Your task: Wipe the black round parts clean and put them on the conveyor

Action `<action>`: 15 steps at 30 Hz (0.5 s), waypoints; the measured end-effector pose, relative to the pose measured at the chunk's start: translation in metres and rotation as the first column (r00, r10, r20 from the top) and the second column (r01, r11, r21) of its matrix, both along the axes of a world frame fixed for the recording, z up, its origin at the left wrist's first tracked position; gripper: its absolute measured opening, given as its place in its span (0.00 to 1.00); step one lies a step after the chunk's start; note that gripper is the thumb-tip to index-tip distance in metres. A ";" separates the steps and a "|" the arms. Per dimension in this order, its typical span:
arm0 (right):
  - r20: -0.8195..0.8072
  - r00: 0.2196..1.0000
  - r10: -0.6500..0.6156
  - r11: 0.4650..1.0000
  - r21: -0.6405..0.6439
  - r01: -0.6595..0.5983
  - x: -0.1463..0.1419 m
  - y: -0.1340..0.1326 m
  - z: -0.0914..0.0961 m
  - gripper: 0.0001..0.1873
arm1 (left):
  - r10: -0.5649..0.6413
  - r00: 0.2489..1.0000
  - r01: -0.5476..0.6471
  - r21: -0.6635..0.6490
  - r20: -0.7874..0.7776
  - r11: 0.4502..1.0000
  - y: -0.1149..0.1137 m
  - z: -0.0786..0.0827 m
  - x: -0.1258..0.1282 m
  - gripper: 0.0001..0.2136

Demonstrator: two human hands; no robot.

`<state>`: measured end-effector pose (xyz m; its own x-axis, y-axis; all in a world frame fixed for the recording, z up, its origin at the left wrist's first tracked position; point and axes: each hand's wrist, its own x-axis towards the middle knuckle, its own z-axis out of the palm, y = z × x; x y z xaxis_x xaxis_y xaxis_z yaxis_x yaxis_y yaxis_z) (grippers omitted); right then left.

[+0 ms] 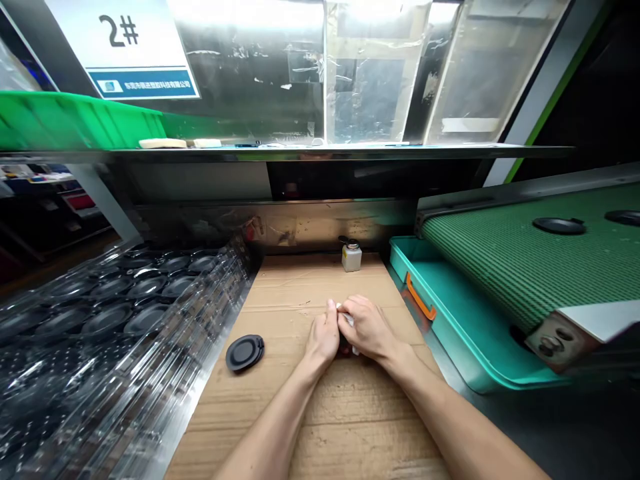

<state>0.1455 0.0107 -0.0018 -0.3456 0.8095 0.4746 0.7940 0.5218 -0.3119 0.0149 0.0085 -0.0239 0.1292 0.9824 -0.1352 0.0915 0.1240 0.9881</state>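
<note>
Over the middle of the cardboard sheet [363, 433], the left hand [323, 335] and right hand [369, 327] meet. The right fingers are closed on a white cloth [349, 319]. A dark part [344, 345], mostly hidden, lies between both hands; whether the left fingers clamp it cannot be determined. To the left rests a round black piece [244, 353]. At the far edge stands a small white bottle [351, 259]. Right of the sheet, a teal bin [457, 343] sits partly beneath a green conveyor belt [525, 250]. Far left, clear trays [150, 373] hold black pieces [147, 287] in rows.
</note>
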 end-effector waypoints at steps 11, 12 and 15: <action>0.003 1.000 -0.006 1.000 -0.004 0.006 -0.003 0.002 -0.004 0.07 | 0.062 0.985 -0.049 -0.085 0.162 0.995 0.002 -0.001 0.000 0.29; -0.002 1.000 -0.020 1.000 -0.022 0.020 0.001 0.002 -0.001 0.07 | 0.093 0.967 -0.060 -0.143 0.236 0.988 0.004 0.000 -0.003 0.30; -0.012 0.983 -0.182 0.980 -0.079 0.181 0.022 0.001 0.007 0.10 | 0.262 0.805 -0.043 -0.389 0.532 0.920 0.013 0.008 -0.017 0.29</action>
